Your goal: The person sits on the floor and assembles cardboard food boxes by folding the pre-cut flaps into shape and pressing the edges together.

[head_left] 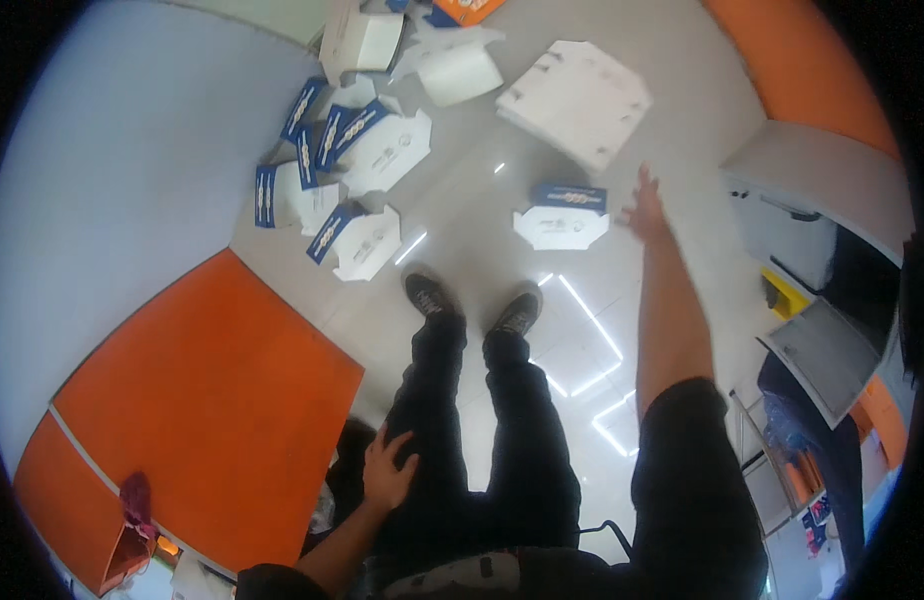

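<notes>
My right hand [644, 208] is stretched forward over the floor with its fingers spread and nothing in them. Left of it, an open blue-and-white carton [562, 228] stands apart from the fingers, its white flap turned toward my feet. Just beyond the hand lies a stack of flat white cardboard blanks [577, 105]. My left hand [390, 475] rests on my left thigh, fingers apart, holding nothing. Several more open blue-and-white cartons [367, 243] are clustered on the floor at the left, some leaning on each other.
An orange-topped desk [212, 390] fills the left side beside a pale partition [132, 130]. At the far end are more white cartons [462, 75]. Along the right stand a grey cabinet [782, 225], a yellow object [784, 292] and a grey panel [827, 355]. My shoes [514, 315] stand on glossy tiles.
</notes>
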Tool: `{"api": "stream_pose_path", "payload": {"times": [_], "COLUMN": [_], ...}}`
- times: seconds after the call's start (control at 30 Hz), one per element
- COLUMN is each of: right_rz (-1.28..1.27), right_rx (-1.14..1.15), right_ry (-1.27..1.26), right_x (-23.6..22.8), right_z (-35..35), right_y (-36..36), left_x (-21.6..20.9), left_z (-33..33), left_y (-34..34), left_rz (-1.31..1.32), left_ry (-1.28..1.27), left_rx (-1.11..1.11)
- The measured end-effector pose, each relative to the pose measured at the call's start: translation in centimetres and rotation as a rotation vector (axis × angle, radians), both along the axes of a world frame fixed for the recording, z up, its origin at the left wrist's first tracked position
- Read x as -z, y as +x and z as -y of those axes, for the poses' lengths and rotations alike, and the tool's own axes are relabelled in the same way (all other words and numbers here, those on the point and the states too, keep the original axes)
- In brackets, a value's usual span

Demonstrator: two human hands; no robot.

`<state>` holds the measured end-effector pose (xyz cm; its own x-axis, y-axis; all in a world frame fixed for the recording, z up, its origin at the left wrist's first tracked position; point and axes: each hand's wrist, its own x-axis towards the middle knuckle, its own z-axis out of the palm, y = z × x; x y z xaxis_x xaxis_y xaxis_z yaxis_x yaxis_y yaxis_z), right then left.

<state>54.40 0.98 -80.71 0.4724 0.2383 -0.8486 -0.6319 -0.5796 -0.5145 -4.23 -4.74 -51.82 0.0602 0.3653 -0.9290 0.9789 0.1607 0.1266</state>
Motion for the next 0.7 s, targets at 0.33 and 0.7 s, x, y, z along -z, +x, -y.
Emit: {"api": "stream_pose_path", "payload": {"times": [0.33,0.7], "right_rz": [0.055,0.055], "right_rx": [-1.261,-0.803], "right_ry": [-0.604,-0.360], "right_x": [-16.6,-52.9], "right_z": [47.0,40.1], "right_y": [-25.2,-28.1], "left_x": [-7.0,-29.3], "left_z": [4.2,-17.9], "left_y": [-10.8,10.2], "left_rz": [0.141,0.957], "left_ry": [0.136,0.513], "left_rx": [-0.451,0.031]}}
